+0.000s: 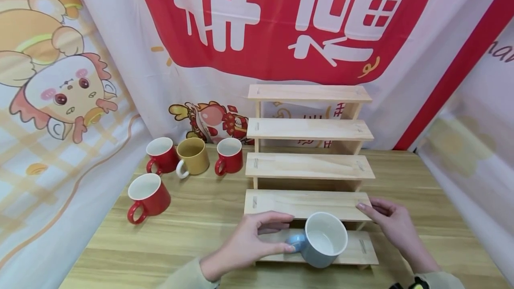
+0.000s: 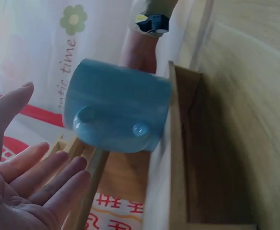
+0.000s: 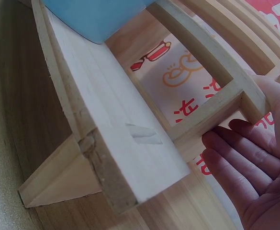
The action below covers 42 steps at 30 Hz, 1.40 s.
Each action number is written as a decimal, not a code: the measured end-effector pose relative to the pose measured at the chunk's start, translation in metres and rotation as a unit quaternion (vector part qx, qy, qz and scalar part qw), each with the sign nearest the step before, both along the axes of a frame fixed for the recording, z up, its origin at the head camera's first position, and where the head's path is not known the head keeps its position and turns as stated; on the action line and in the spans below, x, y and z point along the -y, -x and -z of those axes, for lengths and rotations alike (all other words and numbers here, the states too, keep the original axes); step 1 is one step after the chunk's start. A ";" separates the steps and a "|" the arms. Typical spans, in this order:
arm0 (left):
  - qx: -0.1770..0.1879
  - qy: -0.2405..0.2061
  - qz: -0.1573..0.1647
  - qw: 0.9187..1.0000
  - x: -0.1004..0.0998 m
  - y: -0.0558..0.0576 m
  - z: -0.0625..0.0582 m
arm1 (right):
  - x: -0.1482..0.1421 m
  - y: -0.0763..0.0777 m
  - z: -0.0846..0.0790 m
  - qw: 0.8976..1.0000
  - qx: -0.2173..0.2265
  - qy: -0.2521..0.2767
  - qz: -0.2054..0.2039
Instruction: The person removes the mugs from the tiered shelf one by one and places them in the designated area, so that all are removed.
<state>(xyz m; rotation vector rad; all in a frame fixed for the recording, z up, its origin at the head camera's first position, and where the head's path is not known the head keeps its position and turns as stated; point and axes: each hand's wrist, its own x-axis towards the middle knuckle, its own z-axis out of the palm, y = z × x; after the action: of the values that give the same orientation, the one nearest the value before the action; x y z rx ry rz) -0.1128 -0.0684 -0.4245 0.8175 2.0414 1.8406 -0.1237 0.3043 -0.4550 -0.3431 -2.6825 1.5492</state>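
A light blue mug [image 1: 321, 260] stands upright on the lowest board of a wooden stepped rack [image 1: 305, 204], its handle pointing left. My left hand [image 1: 254, 241] is beside that handle, thumb and fingers spread apart. In the left wrist view, a gap shows between the left fingers [image 2: 58, 179] and the mug [image 2: 118, 103]. My right hand [image 1: 395, 224] holds the rack at the right end of the second board from the bottom, thumb on top. The right wrist view shows the right fingers [image 3: 238, 175] at the side support below that board.
On the table [image 1: 192, 240] left of the rack stand a yellow mug [image 1: 196, 157] with a white handle and three red mugs, one red mug [image 1: 154, 202] nearer me. The rack's upper boards rise toward a printed cloth [image 1: 281, 68] behind. Cloth also hangs at both sides.
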 end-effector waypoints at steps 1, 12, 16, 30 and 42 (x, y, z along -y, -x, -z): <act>-0.003 0.005 0.003 1.000 -0.002 -0.001 0.002 | 0.000 0.000 0.000 1.000 0.001 -0.001 0.001; 0.042 -0.034 -0.011 0.998 -0.021 -0.006 0.021 | 0.001 -0.001 -0.001 1.000 -0.003 -0.005 0.003; 0.043 -0.049 -0.014 0.998 -0.024 -0.011 0.026 | 0.001 -0.001 0.000 1.000 -0.005 -0.005 0.003; 0.049 -0.064 -0.077 0.994 -0.031 -0.023 0.037 | 0.000 -0.001 0.001 1.000 -0.006 -0.007 0.000; 0.061 -0.087 -0.104 0.989 -0.036 -0.025 0.040 | 0.001 -0.001 0.001 1.000 -0.006 -0.010 0.004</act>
<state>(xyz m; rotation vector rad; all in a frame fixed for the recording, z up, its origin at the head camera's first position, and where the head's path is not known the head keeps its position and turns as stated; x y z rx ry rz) -0.0878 -0.0322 -0.4644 0.5339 1.9739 2.1486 -0.1226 0.3037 -0.4563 -0.3419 -2.6827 1.5180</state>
